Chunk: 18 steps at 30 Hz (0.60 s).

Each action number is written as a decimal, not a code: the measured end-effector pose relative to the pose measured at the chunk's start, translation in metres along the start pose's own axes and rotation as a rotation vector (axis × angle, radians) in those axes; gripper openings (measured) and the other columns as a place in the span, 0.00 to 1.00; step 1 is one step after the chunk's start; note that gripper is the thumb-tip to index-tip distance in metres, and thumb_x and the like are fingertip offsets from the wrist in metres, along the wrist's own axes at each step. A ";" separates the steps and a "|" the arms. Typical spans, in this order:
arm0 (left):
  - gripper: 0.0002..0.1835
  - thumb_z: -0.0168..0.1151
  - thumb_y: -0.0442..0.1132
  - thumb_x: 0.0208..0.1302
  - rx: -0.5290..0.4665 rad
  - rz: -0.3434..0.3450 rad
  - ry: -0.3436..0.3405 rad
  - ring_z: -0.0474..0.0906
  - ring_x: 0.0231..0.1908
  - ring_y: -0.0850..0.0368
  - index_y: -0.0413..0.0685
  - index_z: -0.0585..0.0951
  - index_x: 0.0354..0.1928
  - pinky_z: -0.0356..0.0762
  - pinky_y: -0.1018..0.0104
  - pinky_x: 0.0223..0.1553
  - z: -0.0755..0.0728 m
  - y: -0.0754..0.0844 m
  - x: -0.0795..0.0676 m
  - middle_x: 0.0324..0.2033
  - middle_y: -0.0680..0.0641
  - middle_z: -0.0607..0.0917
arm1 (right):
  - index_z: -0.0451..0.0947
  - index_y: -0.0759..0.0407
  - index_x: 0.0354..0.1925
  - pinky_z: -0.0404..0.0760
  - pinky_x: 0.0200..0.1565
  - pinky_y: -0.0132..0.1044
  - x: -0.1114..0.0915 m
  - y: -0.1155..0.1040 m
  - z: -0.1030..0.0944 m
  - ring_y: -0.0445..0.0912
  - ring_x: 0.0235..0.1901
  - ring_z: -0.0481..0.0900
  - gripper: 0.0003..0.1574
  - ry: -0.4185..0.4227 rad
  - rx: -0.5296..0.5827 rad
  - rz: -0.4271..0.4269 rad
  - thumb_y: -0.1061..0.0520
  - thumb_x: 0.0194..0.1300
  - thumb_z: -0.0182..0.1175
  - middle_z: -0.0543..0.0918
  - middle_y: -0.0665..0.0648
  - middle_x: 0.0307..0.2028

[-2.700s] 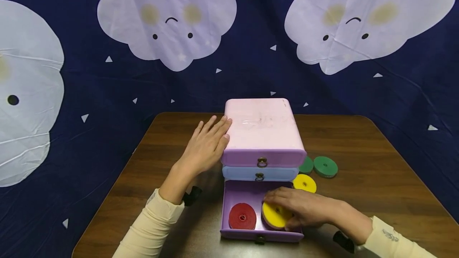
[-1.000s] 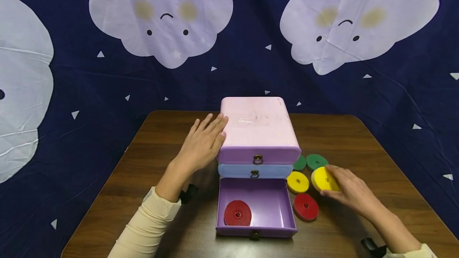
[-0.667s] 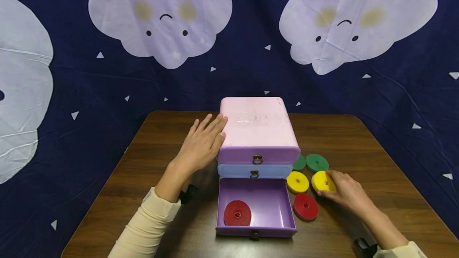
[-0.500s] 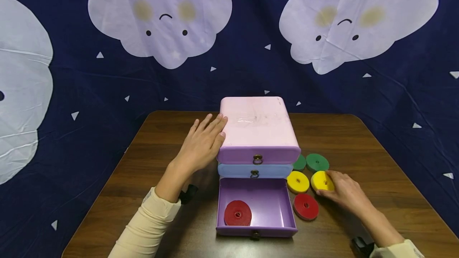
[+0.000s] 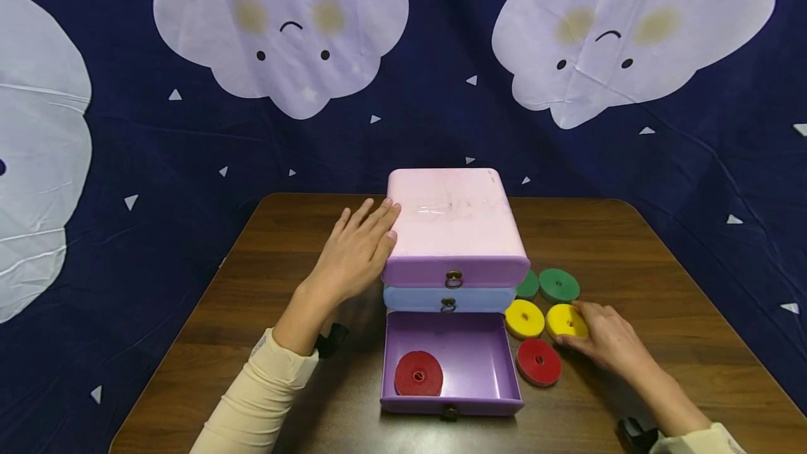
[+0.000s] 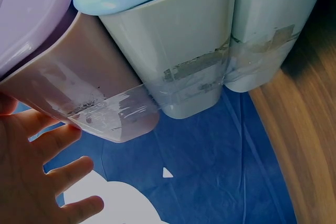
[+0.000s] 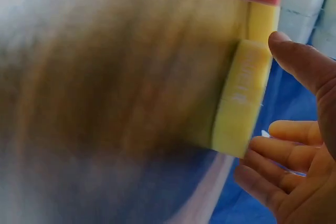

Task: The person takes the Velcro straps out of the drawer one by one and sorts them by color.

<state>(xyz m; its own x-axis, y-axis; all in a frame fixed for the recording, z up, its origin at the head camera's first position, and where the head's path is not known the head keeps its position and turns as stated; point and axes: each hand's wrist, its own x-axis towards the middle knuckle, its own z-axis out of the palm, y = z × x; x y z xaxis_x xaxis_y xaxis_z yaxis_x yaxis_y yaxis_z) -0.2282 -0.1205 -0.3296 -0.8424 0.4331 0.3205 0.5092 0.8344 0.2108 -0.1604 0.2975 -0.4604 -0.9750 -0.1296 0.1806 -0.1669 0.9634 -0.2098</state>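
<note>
My right hand (image 5: 610, 340) is at the right side of a yellow tape roll (image 5: 566, 321) lying flat on the table. Thumb and fingers spread loosely across its edge; in the right wrist view the thumb (image 7: 299, 59) and relaxed fingertips stand right at the roll's rim. My left hand (image 5: 354, 251) rests with straight fingers against the left side of the small drawer cabinet (image 5: 450, 219). Its bottom purple drawer (image 5: 469, 356) is pulled out, with one red tape roll (image 5: 419, 374) at its front left.
Right of the cabinet lie another yellow roll (image 5: 524, 319), a red roll (image 5: 539, 363) and a green roll (image 5: 559, 286). A second green roll (image 5: 527, 284) is partly hidden by the cabinet. The blue drawer (image 5: 449, 299) is closed. A dark blue cloud-print cloth (image 5: 441, 139) hangs behind the table.
My right hand has carried the yellow roll out of the drawer, rightwards, and lowered it onto the table. Its grip has loosened. The left hand stays against the cabinet.
</note>
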 end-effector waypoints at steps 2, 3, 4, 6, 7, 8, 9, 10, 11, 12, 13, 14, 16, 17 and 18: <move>0.27 0.29 0.53 0.74 0.001 0.001 -0.001 0.47 0.74 0.51 0.60 0.56 0.72 0.41 0.45 0.73 0.000 0.000 0.000 0.73 0.55 0.57 | 0.73 0.72 0.52 0.76 0.39 0.56 -0.001 -0.002 -0.006 0.60 0.40 0.77 0.44 0.014 -0.003 -0.008 0.41 0.48 0.71 0.79 0.73 0.47; 0.27 0.29 0.53 0.74 0.001 0.001 0.000 0.47 0.74 0.51 0.60 0.56 0.72 0.41 0.45 0.73 0.000 0.000 0.000 0.73 0.55 0.57 | 0.73 0.71 0.52 0.76 0.38 0.56 -0.002 -0.004 -0.009 0.60 0.40 0.77 0.43 0.031 -0.004 -0.017 0.42 0.48 0.71 0.80 0.72 0.47; 0.27 0.29 0.53 0.74 0.003 0.002 0.001 0.47 0.74 0.51 0.60 0.56 0.72 0.41 0.45 0.73 0.000 0.000 0.000 0.72 0.54 0.58 | 0.74 0.70 0.52 0.76 0.38 0.56 -0.002 -0.006 -0.013 0.60 0.40 0.77 0.41 0.047 -0.004 -0.026 0.43 0.48 0.71 0.80 0.71 0.46; 0.27 0.29 0.53 0.74 0.004 0.003 0.002 0.48 0.74 0.50 0.60 0.56 0.72 0.41 0.44 0.73 0.000 0.000 0.000 0.72 0.54 0.58 | 0.75 0.67 0.51 0.77 0.37 0.56 -0.004 -0.011 -0.021 0.60 0.40 0.78 0.37 0.073 0.005 -0.048 0.46 0.49 0.71 0.81 0.69 0.46; 0.27 0.29 0.53 0.74 0.005 0.003 0.001 0.48 0.74 0.50 0.60 0.56 0.72 0.41 0.44 0.73 0.000 0.000 0.000 0.72 0.54 0.58 | 0.76 0.65 0.51 0.77 0.37 0.56 -0.005 -0.014 -0.025 0.60 0.41 0.78 0.35 0.084 0.008 -0.057 0.47 0.50 0.71 0.82 0.68 0.45; 0.27 0.29 0.53 0.74 0.005 0.003 0.001 0.48 0.74 0.50 0.60 0.56 0.72 0.41 0.44 0.73 0.000 0.000 0.000 0.72 0.54 0.58 | 0.77 0.64 0.50 0.77 0.37 0.56 -0.006 -0.017 -0.029 0.59 0.41 0.78 0.33 0.102 0.012 -0.071 0.48 0.50 0.71 0.83 0.67 0.45; 0.27 0.29 0.53 0.74 0.007 0.004 0.001 0.47 0.74 0.50 0.60 0.56 0.72 0.41 0.45 0.73 -0.001 0.000 0.001 0.72 0.54 0.58 | 0.77 0.63 0.50 0.78 0.36 0.56 -0.007 -0.020 -0.033 0.59 0.41 0.79 0.32 0.114 0.016 -0.084 0.48 0.50 0.71 0.83 0.65 0.45; 0.27 0.29 0.53 0.74 0.008 0.003 0.001 0.47 0.74 0.50 0.60 0.56 0.72 0.41 0.45 0.73 -0.001 0.000 0.001 0.72 0.55 0.58 | 0.77 0.62 0.50 0.78 0.36 0.56 -0.009 -0.024 -0.037 0.58 0.41 0.79 0.32 0.124 0.021 -0.096 0.48 0.50 0.71 0.83 0.64 0.44; 0.27 0.29 0.53 0.74 0.010 0.003 0.001 0.47 0.74 0.51 0.60 0.56 0.72 0.42 0.45 0.73 -0.001 0.000 0.001 0.72 0.55 0.58 | 0.77 0.61 0.50 0.79 0.36 0.55 -0.010 -0.028 -0.040 0.58 0.41 0.80 0.32 0.139 0.026 -0.112 0.48 0.50 0.71 0.84 0.63 0.44; 0.27 0.29 0.53 0.74 0.011 0.003 0.000 0.47 0.74 0.51 0.60 0.56 0.72 0.42 0.44 0.73 -0.001 0.000 0.001 0.72 0.55 0.58 | 0.77 0.61 0.50 0.79 0.36 0.54 -0.012 -0.033 -0.044 0.57 0.41 0.80 0.31 0.156 0.034 -0.132 0.49 0.49 0.72 0.84 0.62 0.43; 0.27 0.29 0.53 0.74 0.012 0.002 0.000 0.47 0.74 0.51 0.60 0.56 0.72 0.42 0.44 0.73 -0.001 0.000 0.001 0.72 0.55 0.58 | 0.77 0.60 0.50 0.79 0.35 0.54 -0.013 -0.038 -0.048 0.56 0.41 0.80 0.32 0.171 0.041 -0.151 0.49 0.48 0.72 0.84 0.62 0.43; 0.27 0.29 0.53 0.74 0.012 0.002 0.000 0.47 0.74 0.51 0.60 0.57 0.72 0.42 0.44 0.73 -0.001 0.000 0.001 0.72 0.55 0.58 | 0.77 0.59 0.50 0.80 0.35 0.53 -0.015 -0.043 -0.051 0.56 0.41 0.81 0.32 0.192 0.048 -0.174 0.50 0.47 0.73 0.84 0.60 0.42; 0.27 0.29 0.53 0.74 0.016 0.004 0.001 0.48 0.74 0.51 0.60 0.57 0.72 0.43 0.44 0.72 -0.001 0.000 0.001 0.72 0.55 0.58 | 0.78 0.58 0.49 0.80 0.35 0.52 -0.018 -0.054 -0.058 0.54 0.40 0.81 0.32 0.231 0.063 -0.224 0.51 0.44 0.75 0.85 0.58 0.41; 0.27 0.29 0.53 0.74 0.018 0.005 0.001 0.48 0.74 0.50 0.60 0.57 0.72 0.44 0.44 0.72 -0.001 0.001 0.000 0.72 0.54 0.58 | 0.78 0.57 0.48 0.81 0.35 0.51 -0.019 -0.060 -0.060 0.52 0.40 0.81 0.33 0.252 0.068 -0.251 0.51 0.43 0.75 0.85 0.57 0.41; 0.27 0.30 0.53 0.74 0.018 0.006 0.001 0.48 0.74 0.50 0.60 0.57 0.72 0.44 0.44 0.72 -0.001 0.001 0.000 0.72 0.54 0.58 | 0.79 0.56 0.48 0.81 0.35 0.50 -0.021 -0.066 -0.063 0.51 0.40 0.81 0.33 0.273 0.074 -0.277 0.51 0.42 0.76 0.85 0.55 0.41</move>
<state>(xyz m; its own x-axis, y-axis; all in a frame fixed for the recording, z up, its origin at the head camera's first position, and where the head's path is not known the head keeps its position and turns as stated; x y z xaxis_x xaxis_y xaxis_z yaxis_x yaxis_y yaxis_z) -0.2279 -0.1202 -0.3282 -0.8392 0.4380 0.3223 0.5111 0.8377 0.1924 -0.1203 0.2518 -0.3900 -0.8186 -0.3052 0.4865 -0.4377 0.8801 -0.1842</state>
